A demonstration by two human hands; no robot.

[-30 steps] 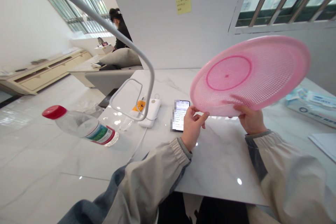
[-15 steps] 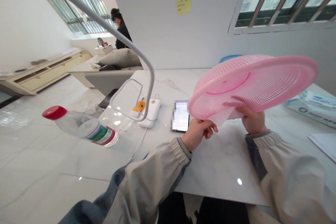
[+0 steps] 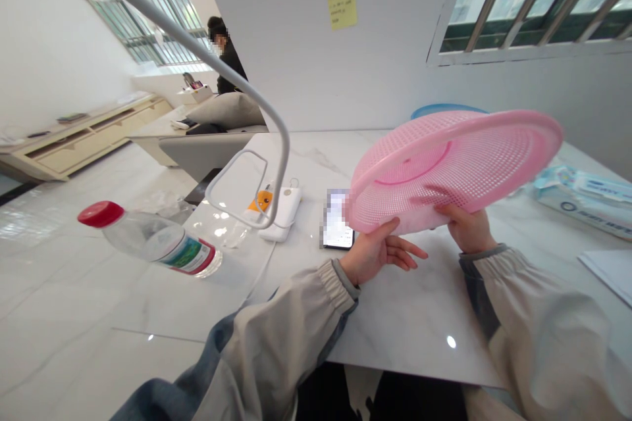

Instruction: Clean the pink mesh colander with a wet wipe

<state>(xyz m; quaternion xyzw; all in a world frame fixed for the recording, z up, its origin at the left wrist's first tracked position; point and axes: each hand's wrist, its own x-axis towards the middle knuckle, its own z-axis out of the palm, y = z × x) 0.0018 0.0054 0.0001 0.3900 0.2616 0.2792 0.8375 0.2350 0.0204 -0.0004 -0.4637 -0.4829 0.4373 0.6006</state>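
Observation:
A pink mesh plastic basket is tilted in the air above the table, its open side toward me. My right hand grips its near rim, the thumb inside the bowl. At the rim's left part, my left hand lays its thumb over the edge while the other fingers stretch out below. A thin white sheet, like a wipe or tissue, lies along the rim between my thumbs. A phone with a lit screen lies on the table just behind my left hand.
A red-capped water bottle stands at the left. Near it are a white power bank and a grey bent arm. A blue round item shows behind the basket. A wipes pack lies right. Another person is far back.
The basket has shifted left and slightly down. The white sheet, which hung below the rim, now lies against it. My left thumb has moved onto the rim and its fingers have spread out.

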